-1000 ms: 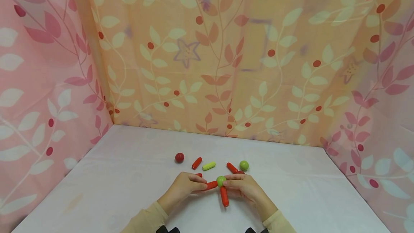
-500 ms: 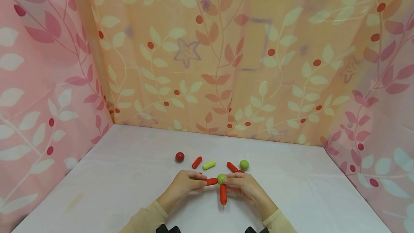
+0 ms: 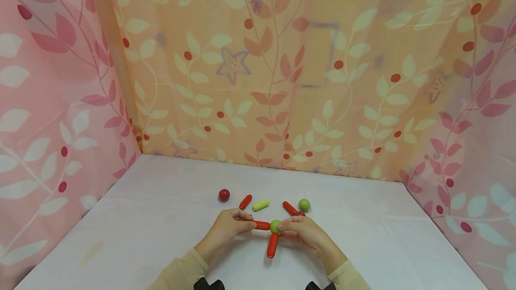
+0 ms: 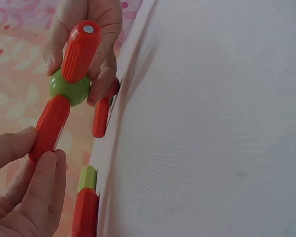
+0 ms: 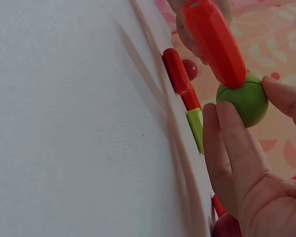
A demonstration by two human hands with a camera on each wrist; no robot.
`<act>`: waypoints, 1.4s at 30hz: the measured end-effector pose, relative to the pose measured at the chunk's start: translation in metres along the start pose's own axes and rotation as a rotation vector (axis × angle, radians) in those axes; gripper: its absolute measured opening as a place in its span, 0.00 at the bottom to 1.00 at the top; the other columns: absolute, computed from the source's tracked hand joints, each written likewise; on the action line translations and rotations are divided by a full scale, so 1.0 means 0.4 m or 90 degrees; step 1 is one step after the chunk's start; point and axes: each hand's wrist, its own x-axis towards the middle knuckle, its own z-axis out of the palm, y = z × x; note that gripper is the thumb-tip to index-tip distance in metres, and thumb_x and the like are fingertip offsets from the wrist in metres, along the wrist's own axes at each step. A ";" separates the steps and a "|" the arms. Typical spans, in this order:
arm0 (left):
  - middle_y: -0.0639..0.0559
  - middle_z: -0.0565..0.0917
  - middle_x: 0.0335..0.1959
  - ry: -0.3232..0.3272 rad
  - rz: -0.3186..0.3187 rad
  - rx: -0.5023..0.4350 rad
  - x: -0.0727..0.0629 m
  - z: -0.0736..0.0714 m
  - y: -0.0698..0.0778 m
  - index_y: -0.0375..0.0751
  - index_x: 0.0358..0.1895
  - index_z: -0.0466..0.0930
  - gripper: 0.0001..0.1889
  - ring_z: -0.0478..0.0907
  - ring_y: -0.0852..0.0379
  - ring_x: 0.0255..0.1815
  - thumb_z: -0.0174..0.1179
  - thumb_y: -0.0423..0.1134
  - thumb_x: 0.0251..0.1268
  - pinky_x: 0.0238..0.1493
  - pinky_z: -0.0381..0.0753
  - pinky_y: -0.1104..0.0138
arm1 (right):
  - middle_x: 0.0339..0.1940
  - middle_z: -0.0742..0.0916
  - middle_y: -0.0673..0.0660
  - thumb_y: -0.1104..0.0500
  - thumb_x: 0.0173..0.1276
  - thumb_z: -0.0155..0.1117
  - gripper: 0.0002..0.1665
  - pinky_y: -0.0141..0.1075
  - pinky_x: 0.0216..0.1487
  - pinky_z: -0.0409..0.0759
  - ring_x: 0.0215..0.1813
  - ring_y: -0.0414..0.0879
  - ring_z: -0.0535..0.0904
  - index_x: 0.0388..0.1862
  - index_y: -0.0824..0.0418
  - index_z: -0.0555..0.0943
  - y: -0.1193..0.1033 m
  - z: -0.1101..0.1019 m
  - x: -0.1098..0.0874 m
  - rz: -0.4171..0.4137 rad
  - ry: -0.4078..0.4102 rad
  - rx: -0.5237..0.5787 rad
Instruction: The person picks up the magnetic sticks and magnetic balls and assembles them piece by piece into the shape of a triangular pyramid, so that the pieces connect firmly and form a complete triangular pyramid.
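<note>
My left hand [image 3: 229, 227] pinches a ribbed red rod [image 4: 50, 123] between thumb and fingertips. The far end of that rod meets a glossy green ball [image 3: 275, 227], which my right hand [image 3: 307, 232] holds between thumb and fingers. A second red rod [image 3: 272, 246] sticks out from the same ball toward my body, its free end untouched. In the left wrist view a small silvery disc [image 4: 88, 29] shows in that free end. The joined pieces are held above the white table. My fingers hide part of the ball and of the first rod.
Beyond my hands on the white table [image 3: 161, 218] lie a red ball [image 3: 224, 195], a red rod [image 3: 245, 201], a yellow-green rod [image 3: 260, 205] and another green ball [image 3: 304, 205]. Another red rod [image 3: 289, 208] touches a dark red ball [image 3: 300, 214]. Patterned cloth [image 3: 274, 79] encloses the table.
The free red rod's end has swung left. The rod in my left hand has gone from slanted to nearly level, and my left hand has risen slightly. Both hands keep their hold.
</note>
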 end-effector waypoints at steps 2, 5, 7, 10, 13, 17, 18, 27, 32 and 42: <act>0.50 0.85 0.36 -0.005 0.000 -0.004 0.002 0.000 0.000 0.29 0.42 0.84 0.12 0.79 0.61 0.31 0.71 0.32 0.56 0.38 0.82 0.69 | 0.37 0.90 0.49 0.61 0.67 0.66 0.07 0.35 0.51 0.85 0.41 0.39 0.86 0.39 0.64 0.86 -0.001 -0.001 -0.001 -0.003 -0.009 0.008; 0.50 0.85 0.36 -0.012 0.003 -0.004 0.003 0.000 0.000 0.29 0.42 0.85 0.12 0.80 0.61 0.32 0.71 0.32 0.56 0.38 0.83 0.70 | 0.37 0.90 0.49 0.61 0.67 0.66 0.09 0.34 0.51 0.85 0.42 0.39 0.86 0.42 0.65 0.85 -0.003 -0.002 -0.002 -0.002 -0.014 0.011; 0.51 0.86 0.36 -0.013 0.002 0.003 0.001 -0.002 0.003 0.31 0.42 0.85 0.12 0.79 0.61 0.32 0.71 0.33 0.56 0.38 0.82 0.69 | 0.39 0.90 0.50 0.61 0.68 0.66 0.15 0.35 0.52 0.85 0.42 0.39 0.86 0.49 0.68 0.83 -0.004 -0.003 -0.003 0.000 -0.021 0.006; 0.52 0.86 0.34 -0.013 0.004 0.017 0.000 -0.006 0.005 0.32 0.42 0.86 0.11 0.79 0.61 0.33 0.71 0.34 0.57 0.39 0.82 0.68 | 0.42 0.91 0.52 0.60 0.68 0.67 0.23 0.39 0.53 0.84 0.44 0.41 0.88 0.58 0.71 0.79 -0.005 -0.002 -0.003 0.006 -0.027 0.007; 0.53 0.86 0.34 -0.011 0.007 0.035 0.000 -0.009 0.005 0.34 0.42 0.86 0.12 0.79 0.61 0.33 0.71 0.35 0.57 0.40 0.82 0.67 | 0.43 0.91 0.53 0.59 0.67 0.68 0.25 0.40 0.54 0.84 0.45 0.42 0.88 0.60 0.70 0.80 -0.006 0.000 -0.002 0.007 -0.028 0.005; 0.53 0.86 0.35 -0.006 0.007 0.047 -0.001 -0.013 0.003 0.33 0.44 0.86 0.13 0.79 0.61 0.33 0.71 0.36 0.57 0.41 0.82 0.67 | 0.42 0.91 0.53 0.60 0.67 0.68 0.21 0.41 0.54 0.84 0.44 0.42 0.88 0.56 0.69 0.83 -0.001 0.005 0.000 -0.006 -0.026 0.013; 0.53 0.86 0.35 -0.005 0.004 0.047 -0.001 -0.014 0.002 0.33 0.44 0.87 0.13 0.80 0.61 0.34 0.71 0.36 0.57 0.41 0.83 0.66 | 0.42 0.91 0.53 0.60 0.67 0.67 0.21 0.41 0.55 0.84 0.44 0.42 0.88 0.56 0.69 0.83 0.000 0.006 0.000 -0.009 -0.027 0.014; 0.51 0.89 0.36 0.013 0.020 0.092 0.015 -0.041 0.000 0.38 0.43 0.88 0.11 0.79 0.58 0.37 0.70 0.38 0.58 0.41 0.81 0.67 | 0.41 0.91 0.52 0.59 0.66 0.68 0.21 0.39 0.54 0.84 0.44 0.41 0.88 0.55 0.69 0.83 0.001 0.003 -0.002 -0.023 0.000 0.002; 0.51 0.88 0.40 0.080 0.011 0.108 0.035 -0.073 0.007 0.39 0.43 0.88 0.10 0.79 0.55 0.43 0.69 0.38 0.60 0.45 0.84 0.64 | 0.41 0.91 0.51 0.61 0.66 0.68 0.20 0.37 0.52 0.84 0.43 0.39 0.88 0.55 0.70 0.83 0.001 0.002 -0.006 -0.026 -0.001 0.022; 0.46 0.88 0.47 0.162 0.014 0.090 0.087 -0.164 0.007 0.39 0.49 0.86 0.15 0.81 0.54 0.48 0.68 0.42 0.63 0.52 0.83 0.62 | 0.41 0.91 0.52 0.59 0.66 0.69 0.22 0.36 0.51 0.85 0.42 0.40 0.88 0.55 0.71 0.82 -0.003 -0.001 -0.004 -0.033 0.022 0.017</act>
